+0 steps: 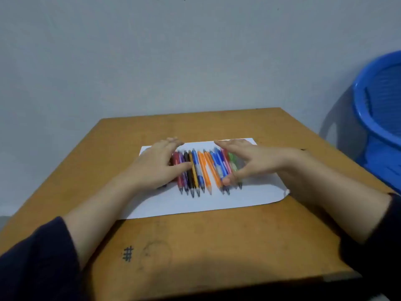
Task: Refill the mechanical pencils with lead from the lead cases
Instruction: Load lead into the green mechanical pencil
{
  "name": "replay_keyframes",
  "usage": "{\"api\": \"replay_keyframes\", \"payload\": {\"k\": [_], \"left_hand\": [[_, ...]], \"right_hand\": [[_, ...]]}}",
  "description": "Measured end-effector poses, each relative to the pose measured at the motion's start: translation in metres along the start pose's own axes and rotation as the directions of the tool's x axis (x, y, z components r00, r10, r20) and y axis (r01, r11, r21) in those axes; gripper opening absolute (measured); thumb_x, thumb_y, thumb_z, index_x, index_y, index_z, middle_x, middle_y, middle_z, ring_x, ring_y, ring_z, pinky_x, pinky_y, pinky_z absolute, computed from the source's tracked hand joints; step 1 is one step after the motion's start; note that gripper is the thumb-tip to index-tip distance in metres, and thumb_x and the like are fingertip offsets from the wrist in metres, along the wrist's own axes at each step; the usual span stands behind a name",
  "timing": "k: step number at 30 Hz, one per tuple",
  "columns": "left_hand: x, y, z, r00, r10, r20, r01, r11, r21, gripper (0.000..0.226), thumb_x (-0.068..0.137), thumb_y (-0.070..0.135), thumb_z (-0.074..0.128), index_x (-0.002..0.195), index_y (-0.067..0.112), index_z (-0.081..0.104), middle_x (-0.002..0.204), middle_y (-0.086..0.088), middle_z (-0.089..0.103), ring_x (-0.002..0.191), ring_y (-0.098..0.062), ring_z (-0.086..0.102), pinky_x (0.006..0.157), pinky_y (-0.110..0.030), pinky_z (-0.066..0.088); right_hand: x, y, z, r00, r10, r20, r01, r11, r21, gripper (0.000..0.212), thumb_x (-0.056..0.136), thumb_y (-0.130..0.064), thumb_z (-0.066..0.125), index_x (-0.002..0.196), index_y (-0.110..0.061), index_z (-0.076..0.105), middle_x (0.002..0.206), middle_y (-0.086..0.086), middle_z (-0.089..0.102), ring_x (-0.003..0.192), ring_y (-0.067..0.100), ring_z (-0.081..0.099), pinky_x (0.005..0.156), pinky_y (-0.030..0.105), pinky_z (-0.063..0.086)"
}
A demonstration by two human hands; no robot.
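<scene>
My left hand [156, 165] and right hand [246, 161] flank the mechanical pencils [204, 170], fingers extended, gripping nothing. I judge this as preparation. The next move calls for isolating one pencil.

Left hand [156, 164] covers the left end of the pencil row [204, 170]; the count there is unreadable. Right hand [249, 159] hides part of the green pencils [232, 159] at the row's right end. Blur softens all tips and clips. Blue chair [382, 101] cut by the right frame edge. Counter [217, 246]: near-left corner out of frame.
</scene>
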State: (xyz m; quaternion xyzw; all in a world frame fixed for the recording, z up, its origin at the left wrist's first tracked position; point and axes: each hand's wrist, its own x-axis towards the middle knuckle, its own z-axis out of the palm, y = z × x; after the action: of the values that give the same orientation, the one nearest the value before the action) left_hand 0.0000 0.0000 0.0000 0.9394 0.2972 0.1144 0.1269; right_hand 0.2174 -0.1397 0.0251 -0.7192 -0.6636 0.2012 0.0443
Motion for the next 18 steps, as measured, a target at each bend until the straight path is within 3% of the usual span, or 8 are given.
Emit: {"api": "replay_keyframes", "payload": {"k": [5,8,13,18], "left_hand": [[-0.001,-0.002,0.002,0.98,0.044,0.195,-0.024,0.994,-0.103,0.094,0.073,0.079,0.041,0.15,0.03,0.02,0.159,0.009,0.013,0.144,-0.009,0.014,0.118,-0.037,0.016],[-0.001,-0.003,0.003,0.976,0.038,0.216,-0.02,0.996,-0.084,0.107,0.062,0.086,0.04,0.151,0.031,0.016,0.16,0.008,0.011,0.144,-0.01,0.012,0.118,-0.038,0.017],[-0.004,0.0,0.002,0.971,0.044,0.237,-0.034,0.998,-0.046,0.107,0.062,0.083,0.042,0.151,0.032,0.012,0.16,0.007,0.007,0.145,-0.013,0.01,0.119,-0.041,0.015],[-0.003,-0.002,0.003,0.968,0.04,0.246,-0.03,0.999,-0.042,0.116,0.052,0.091,0.033,0.151,0.034,0.011,0.16,0.009,0.006,0.145,-0.011,0.009,0.118,-0.039,0.015]], "right_hand": [[0.0,0.011,-0.004,0.995,-0.039,0.095,0.039,0.999,0.001,0.126,0.056,-0.066,0.072,0.149,-0.037,-0.006,0.158,-0.013,0.001,0.144,0.01,0.005,0.119,0.034,0.01],[0.005,0.018,-0.001,0.995,-0.044,0.092,0.044,0.999,0.002,0.128,0.051,-0.069,0.073,0.147,-0.041,-0.007,0.157,-0.017,-0.005,0.145,0.01,0.0,0.12,0.038,0.011],[0.006,0.02,-0.005,0.995,-0.018,0.096,0.014,0.999,0.041,0.128,0.051,-0.069,0.073,0.147,-0.042,-0.007,0.158,-0.016,-0.005,0.145,0.011,0.0,0.12,0.04,0.013],[0.002,0.019,-0.011,0.999,0.019,0.044,-0.024,0.995,0.094,0.12,0.056,-0.057,0.071,0.15,-0.036,-0.001,0.156,-0.009,0.013,0.141,0.012,0.017,0.115,0.03,0.02]]}}
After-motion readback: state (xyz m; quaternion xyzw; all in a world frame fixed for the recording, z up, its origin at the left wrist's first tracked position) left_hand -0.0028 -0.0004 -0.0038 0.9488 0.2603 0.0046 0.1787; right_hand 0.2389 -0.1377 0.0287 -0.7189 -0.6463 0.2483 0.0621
